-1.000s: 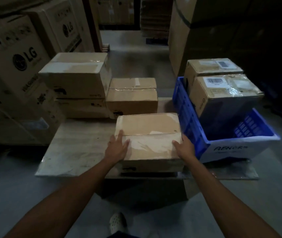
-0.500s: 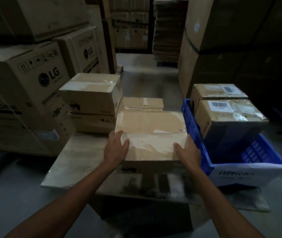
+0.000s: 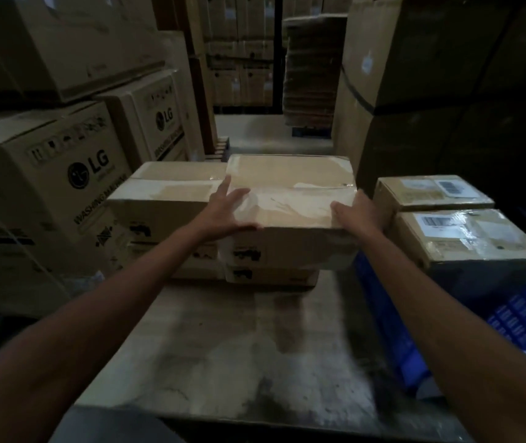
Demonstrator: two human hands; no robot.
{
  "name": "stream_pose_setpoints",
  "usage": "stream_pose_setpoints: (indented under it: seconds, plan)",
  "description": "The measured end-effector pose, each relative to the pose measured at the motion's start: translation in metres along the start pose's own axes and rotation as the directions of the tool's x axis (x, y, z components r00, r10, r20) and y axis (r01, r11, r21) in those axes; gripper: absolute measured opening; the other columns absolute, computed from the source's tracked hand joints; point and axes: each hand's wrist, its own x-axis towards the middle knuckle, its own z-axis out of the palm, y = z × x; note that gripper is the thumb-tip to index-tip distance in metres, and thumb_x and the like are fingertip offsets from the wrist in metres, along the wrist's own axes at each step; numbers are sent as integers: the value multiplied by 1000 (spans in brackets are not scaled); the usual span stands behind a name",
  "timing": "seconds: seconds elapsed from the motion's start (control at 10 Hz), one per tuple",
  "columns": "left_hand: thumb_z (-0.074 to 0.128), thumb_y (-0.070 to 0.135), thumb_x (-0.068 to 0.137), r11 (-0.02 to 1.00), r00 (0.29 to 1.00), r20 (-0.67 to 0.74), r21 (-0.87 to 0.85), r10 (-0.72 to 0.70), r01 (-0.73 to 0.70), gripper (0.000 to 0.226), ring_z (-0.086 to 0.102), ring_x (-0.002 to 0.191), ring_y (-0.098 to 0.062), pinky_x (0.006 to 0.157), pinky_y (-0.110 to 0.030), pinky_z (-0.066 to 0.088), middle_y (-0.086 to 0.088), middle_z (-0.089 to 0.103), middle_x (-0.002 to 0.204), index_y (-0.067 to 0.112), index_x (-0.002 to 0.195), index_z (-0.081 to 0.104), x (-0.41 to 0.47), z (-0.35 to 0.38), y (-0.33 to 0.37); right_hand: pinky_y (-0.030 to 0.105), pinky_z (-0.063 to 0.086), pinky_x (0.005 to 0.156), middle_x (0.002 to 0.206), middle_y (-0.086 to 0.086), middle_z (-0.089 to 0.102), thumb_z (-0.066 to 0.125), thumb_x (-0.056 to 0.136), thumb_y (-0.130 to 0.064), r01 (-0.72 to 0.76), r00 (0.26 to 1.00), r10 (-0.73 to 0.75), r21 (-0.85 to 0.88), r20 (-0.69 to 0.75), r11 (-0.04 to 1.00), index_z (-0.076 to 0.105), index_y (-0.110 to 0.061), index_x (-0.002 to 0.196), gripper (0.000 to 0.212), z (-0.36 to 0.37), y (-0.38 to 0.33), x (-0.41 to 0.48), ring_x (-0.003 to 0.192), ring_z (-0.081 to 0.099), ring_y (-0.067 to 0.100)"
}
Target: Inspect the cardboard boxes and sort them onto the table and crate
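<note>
A taped cardboard box (image 3: 290,183) sits on top of another flat box (image 3: 271,276) at the far side of the table (image 3: 239,346). My left hand (image 3: 226,209) lies on the box's near left corner, fingers spread flat over the top and thumb along the front edge. My right hand (image 3: 362,212) clasps the box's right edge, thumb on top, fingers hidden down the side. Beside it on the left stands a two-box stack (image 3: 165,187). The blue crate (image 3: 383,314) at the right holds two labelled boxes (image 3: 466,235).
Large LG cartons (image 3: 47,174) are stacked along the left, touching the table's left side. Tall cartons (image 3: 415,75) rise behind the crate. A floor aisle (image 3: 255,129) runs away behind the table toward more stacked boxes.
Both hands lifted the box from the table's near edge and carried it away, onto the flat box at the back. The view moved closer to the table.
</note>
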Motion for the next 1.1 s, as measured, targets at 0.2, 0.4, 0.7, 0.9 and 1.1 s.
stream_pose_setpoints:
  seconds: [0.2,0.4,0.7,0.9,1.1]
  plan:
    - [82,64,61,976,985,154,186,81,-109,120,-8,152,-39,120,-63,11,-4,-11,167,35,158,18,69,9,-36,31,40,81,141,10,55,62,96,-39,-49,999,49,-133,-10,990,44,-17,146,57,32,2,58,123,56,29]
    - [64,79,68,915,970,236,377,55,-144,121,4,151,-44,120,-63,13,-9,-4,167,35,158,-3,116,29,-67,24,37,62,124,4,57,62,98,-33,-79,997,79,-215,-9,973,50,-16,137,45,54,1,88,99,55,21]
    - [50,77,83,784,945,326,581,23,-219,107,-10,152,-39,115,-68,-3,-10,-7,167,26,159,-5,128,27,-79,41,57,87,124,1,56,55,101,-19,-109,994,108,-101,-9,989,48,-21,144,44,80,3,100,101,57,20]
    - [12,100,64,839,952,307,513,20,-183,120,-8,153,-34,119,-64,0,-8,-7,167,28,159,-3,128,30,-84,36,46,86,139,8,55,44,105,-33,8,1000,-8,-184,1,983,39,-22,151,48,87,10,90,117,57,25]
    - [-3,96,68,912,973,216,379,79,-158,112,-14,153,-28,120,-63,-1,-7,-17,166,30,159,-5,127,24,-73,49,30,115,167,10,20,46,102,-53,141,990,-135,-322,43,936,23,-24,160,69,76,0,77,151,24,31]
